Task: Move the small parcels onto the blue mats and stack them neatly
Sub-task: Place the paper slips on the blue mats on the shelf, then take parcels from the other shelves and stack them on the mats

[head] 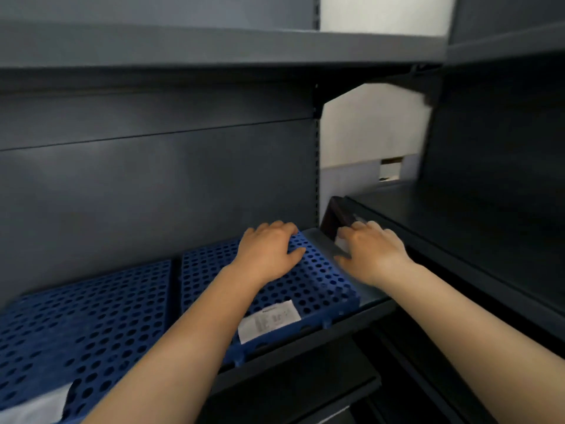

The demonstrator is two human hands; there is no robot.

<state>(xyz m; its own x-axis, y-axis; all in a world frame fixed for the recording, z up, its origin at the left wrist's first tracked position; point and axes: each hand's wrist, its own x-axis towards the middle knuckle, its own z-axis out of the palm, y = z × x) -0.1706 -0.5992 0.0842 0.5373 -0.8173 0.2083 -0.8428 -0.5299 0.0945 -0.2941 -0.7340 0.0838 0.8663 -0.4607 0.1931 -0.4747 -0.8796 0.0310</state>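
Right mat: a blue perforated mat [318, 283] is lying on the grey shelf [345, 246], carrying a white printed label [269, 320] near its front edge.
Left mat: a second blue mat [91, 313] is sitting just beside the first, with a narrow gap between them.
White item: something white [33, 405] is resting on the left mat's front corner, too blurred to tell whether it is a parcel.
Parcel: a dark, flat parcel [334, 217] is leaning tilted in the gap at the shelf's right end, off the mats, just beside the right mat's far corner.
Left hand: the left hand [269, 252] is resting palm down on the right mat's far end, fingers spread and relaxed.
Right hand: the right hand [370, 249] is reaching to the parcel, fingers curling onto its edge; blur is hiding how firm the grip is.
Shelving: dark grey metal shelves [214, 47] are running above and to the right, with a pale wall [373, 130] showing behind.
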